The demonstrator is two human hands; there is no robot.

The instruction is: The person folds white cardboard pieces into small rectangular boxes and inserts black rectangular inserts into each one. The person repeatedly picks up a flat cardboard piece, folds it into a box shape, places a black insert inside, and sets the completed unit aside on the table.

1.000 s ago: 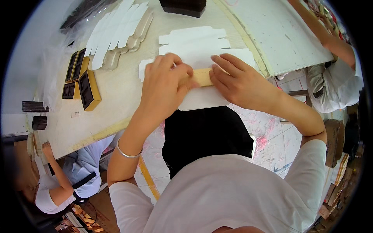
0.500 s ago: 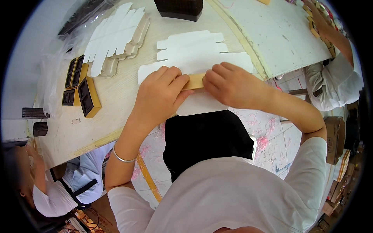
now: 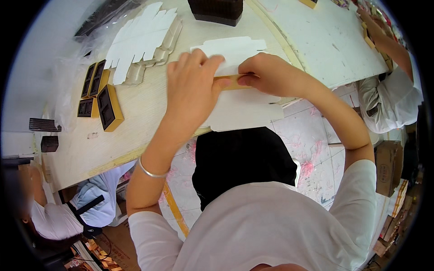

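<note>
A flat cardboard box blank [image 3: 246, 110], white inside with a folded gold strip across its middle, lies at the table's near edge. My left hand [image 3: 192, 83] is over its left part, fingers stretched out and apart from the thumb. That thumb rests on the gold strip, and the fingers are slightly blurred. At the right end of the strip, my right hand [image 3: 275, 74] has its thumb and bent forefinger closed on the card. Part of the blank is hidden beneath both hands.
A stack of white box blanks [image 3: 140, 38] lies at the far left. Several gold boxes with dark inserts [image 3: 108, 108] stand left of my left hand. A dark stack of trays [image 3: 217, 11] is at the back. Other people work at both sides.
Both hands have moved farther from me with the blank's fold. My left forefinger has lifted away from its thumb, and more white card shows on the near side.
</note>
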